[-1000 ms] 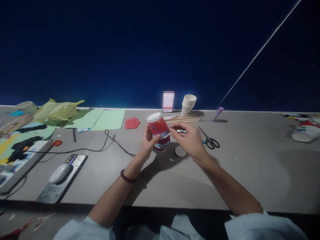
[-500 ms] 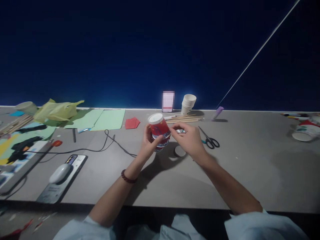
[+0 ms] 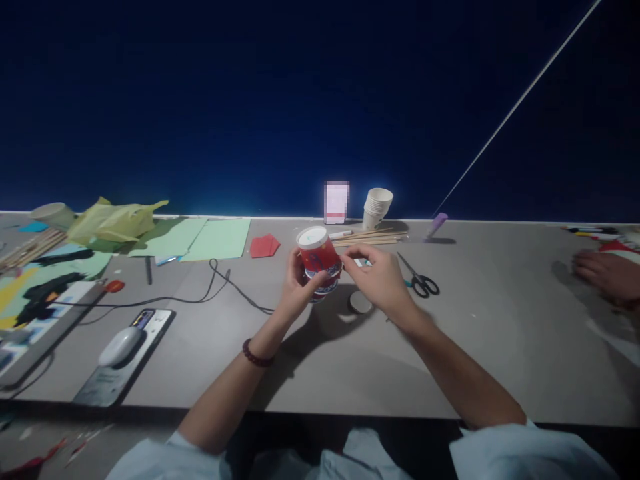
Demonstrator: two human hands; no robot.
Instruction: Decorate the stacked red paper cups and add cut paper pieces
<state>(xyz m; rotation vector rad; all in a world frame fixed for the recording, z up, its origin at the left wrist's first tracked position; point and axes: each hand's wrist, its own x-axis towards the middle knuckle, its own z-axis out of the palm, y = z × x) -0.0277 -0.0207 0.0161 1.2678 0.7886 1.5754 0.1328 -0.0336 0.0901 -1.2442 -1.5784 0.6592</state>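
My left hand (image 3: 301, 287) is wrapped round red paper cups (image 3: 319, 259) with blue-and-white patterned bands and a white base facing up, held slightly tilted above the table. Close against their right side, my right hand (image 3: 377, 277) has thumb and forefinger pinched together. Whatever lies between those fingertips is too small to make out. Below my right hand a small round white-topped thing (image 3: 360, 302) rests on the table. Black-handled scissors (image 3: 424, 285) lie open just to the right of that hand.
A stack of white paper cups (image 3: 376, 208), a propped phone (image 3: 336, 203), wooden sticks (image 3: 373, 237) and a purple tube (image 3: 437, 227) are at the back. To the left are a cable (image 3: 175, 300), a phone (image 3: 125, 357) and a power strip (image 3: 50, 330). Another person's hand (image 3: 607, 275) reaches in at right.
Another person's hand has come in from the right, over the cup lying there. My hands and the red cups have hardly moved.
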